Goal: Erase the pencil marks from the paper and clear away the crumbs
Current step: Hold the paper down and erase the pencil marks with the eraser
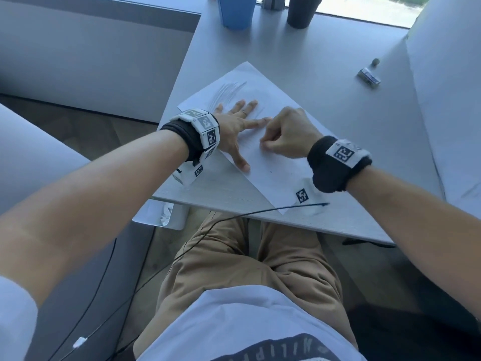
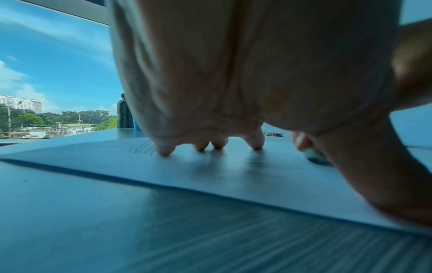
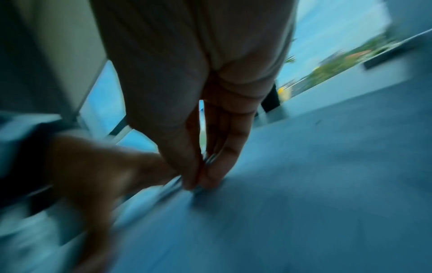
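A white sheet of paper (image 1: 276, 175) lies askew on the grey table (image 1: 325, 105). Grey pencil marks (image 1: 229, 92) streak its far left part, just beyond my left fingertips. My left hand (image 1: 234, 123) presses flat on the sheet with fingers spread, and its fingertips (image 2: 164, 150) touch the paper (image 2: 210, 175). My right hand (image 1: 265, 144) is curled beside the left index finger and pinches a small white eraser (image 2: 312, 154) down onto the sheet. The head view hides the eraser inside the fingers. The right wrist view is blurred; my right hand (image 3: 198, 181) pinches low on the paper (image 3: 304, 184).
A blue cup (image 1: 235, 11) and a dark cup (image 1: 302, 11) stand at the table's far edge by the window. A barcoded sleeve (image 1: 368, 76) and a small grey ball (image 1: 375, 62) lie far right. A bin (image 1: 166, 214) sits below the table's near left corner.
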